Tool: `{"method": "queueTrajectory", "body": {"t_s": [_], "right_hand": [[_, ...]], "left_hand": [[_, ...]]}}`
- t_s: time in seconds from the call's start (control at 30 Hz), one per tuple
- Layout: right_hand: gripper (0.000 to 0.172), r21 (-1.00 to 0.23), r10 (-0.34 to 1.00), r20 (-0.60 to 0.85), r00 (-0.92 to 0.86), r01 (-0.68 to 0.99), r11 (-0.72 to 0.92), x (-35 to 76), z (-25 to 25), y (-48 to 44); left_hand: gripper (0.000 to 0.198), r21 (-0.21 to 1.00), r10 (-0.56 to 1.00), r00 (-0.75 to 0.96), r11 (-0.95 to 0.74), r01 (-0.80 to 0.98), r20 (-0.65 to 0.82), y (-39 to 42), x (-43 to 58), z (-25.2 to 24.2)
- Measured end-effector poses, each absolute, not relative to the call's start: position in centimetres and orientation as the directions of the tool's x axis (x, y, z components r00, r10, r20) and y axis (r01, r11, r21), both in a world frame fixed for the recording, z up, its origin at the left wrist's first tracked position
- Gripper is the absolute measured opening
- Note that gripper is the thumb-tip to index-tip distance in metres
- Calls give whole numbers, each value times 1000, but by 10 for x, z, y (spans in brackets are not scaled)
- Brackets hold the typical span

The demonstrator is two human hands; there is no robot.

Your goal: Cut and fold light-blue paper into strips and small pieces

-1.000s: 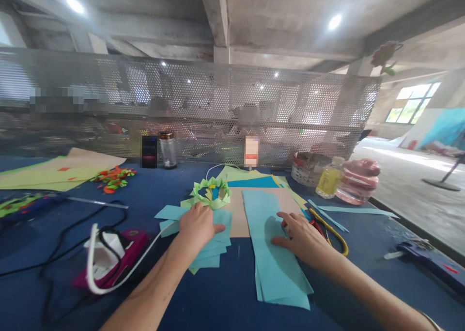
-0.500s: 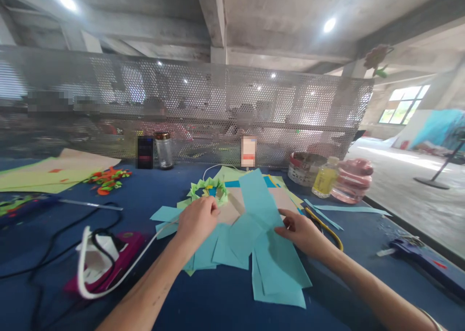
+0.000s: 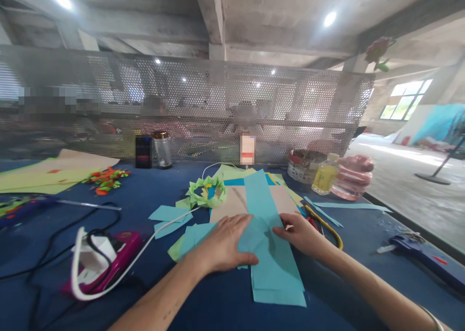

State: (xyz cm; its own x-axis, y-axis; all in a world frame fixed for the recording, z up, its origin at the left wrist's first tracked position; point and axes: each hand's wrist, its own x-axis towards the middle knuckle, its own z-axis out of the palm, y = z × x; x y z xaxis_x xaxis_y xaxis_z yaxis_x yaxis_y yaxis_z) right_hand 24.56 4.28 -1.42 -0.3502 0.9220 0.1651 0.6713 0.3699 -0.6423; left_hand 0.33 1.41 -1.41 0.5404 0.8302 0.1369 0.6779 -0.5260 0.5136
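Observation:
Long light-blue paper strips [image 3: 271, 258] lie in a stack before me, across a beige sheet [image 3: 232, 200]. My right hand [image 3: 298, 231] has its thumb and fingers closed on the right edge of the upper strip. My left hand [image 3: 230, 241] reaches over from the left, fingers stretched out and thumb apart, resting on blue paper left of the strips. Partly under that hand are more light-blue pieces [image 3: 194, 236]. A ring of folded light-green paper [image 3: 214, 200] sits just beyond my left hand.
On the left are a magenta power strip [image 3: 125, 248] with cables, orange-and-green paper bits [image 3: 105, 181] and a glass jar [image 3: 162, 149]. To the right stand a yellow-liquid bottle [image 3: 325, 176], a pink bottle [image 3: 352, 178] and a round tin [image 3: 303, 166]. A blue glue gun [image 3: 428, 258] lies far right.
My left hand has moved right and nearer, from beside the green ring onto the blue paper, and its fingers have spread. The upper strip now lies straighter over the stack. My right hand has barely moved.

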Motion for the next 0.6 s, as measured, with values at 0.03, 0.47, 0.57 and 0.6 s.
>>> {"method": "queueTrajectory", "body": {"t_s": [0.03, 0.47, 0.57, 0.6], "right_hand": [[25, -635, 922, 162, -351, 678, 370, 247, -16, 43], [21, -579, 925, 154, -347, 727, 369, 246, -16, 41], [20, -563, 925, 146, -350, 740, 368, 246, -15, 40], [20, -560, 926, 143, -351, 743, 368, 246, -15, 40]], "left_hand": [[83, 517, 826, 548, -530, 672, 134, 13, 3, -12], [74, 480, 942, 324, -324, 815, 86, 16, -9, 1], [61, 461, 949, 309, -301, 835, 59, 17, -7, 2], [56, 459, 951, 305, -294, 838, 52, 17, -7, 3]]}}
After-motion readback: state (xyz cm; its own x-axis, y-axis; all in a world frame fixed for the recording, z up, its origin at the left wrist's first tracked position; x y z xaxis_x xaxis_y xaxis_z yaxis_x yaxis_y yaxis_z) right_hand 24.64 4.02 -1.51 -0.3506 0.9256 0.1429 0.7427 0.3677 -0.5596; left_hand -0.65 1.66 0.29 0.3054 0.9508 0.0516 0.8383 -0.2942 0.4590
